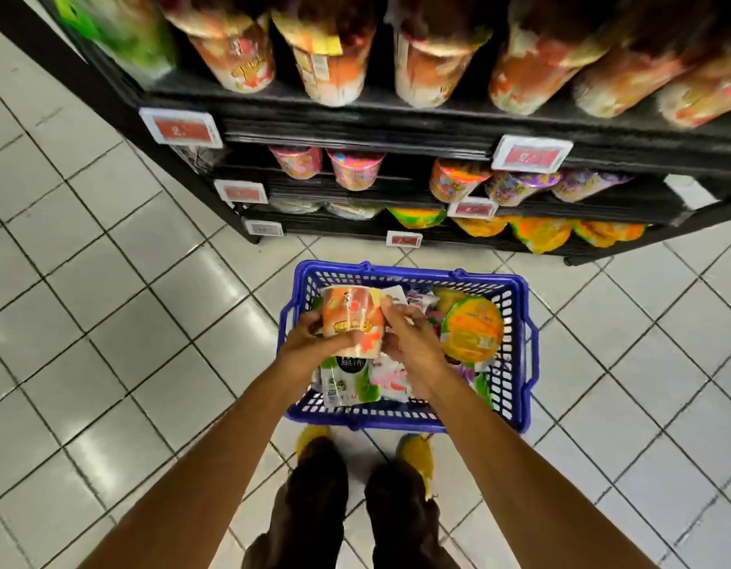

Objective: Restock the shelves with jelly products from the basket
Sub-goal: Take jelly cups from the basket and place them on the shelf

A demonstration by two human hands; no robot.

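Head cam, looking down. Black shelf unit [396, 129] fills top of view, several tiers w/ red price tags [182, 131] on the lips. Top tier: tall orange/white jelly cups [335, 63] in a row, front edge nearly full, narrow dark gaps between cups. Lower tiers hold pink/purple cups, then orange bags; detail blurred.

White tile floor [109, 281] open to L and R, plenty of room.

Blue basket [515, 363] sits on floor just in front of the feet, near shelf base. Inside: round orange-lidded tub [474, 328], green/white pouch [347, 381], other packs, not readable.

Orange jelly cup [353, 322] is over the basket, lying roughly sideways, same print as top-tier row. Left hand [314, 342] wrapped round its lower side; right hand [413, 342] pinching its right edge w/ fingers closed on it.

Step (judged): pick-up from basket, shelving not started. Next needs: lift clear of basket rim, turn cup upright, carry up to top tier, find a gap. Risk: knocking neighbour cups off the lip; head close to top shelf edge.
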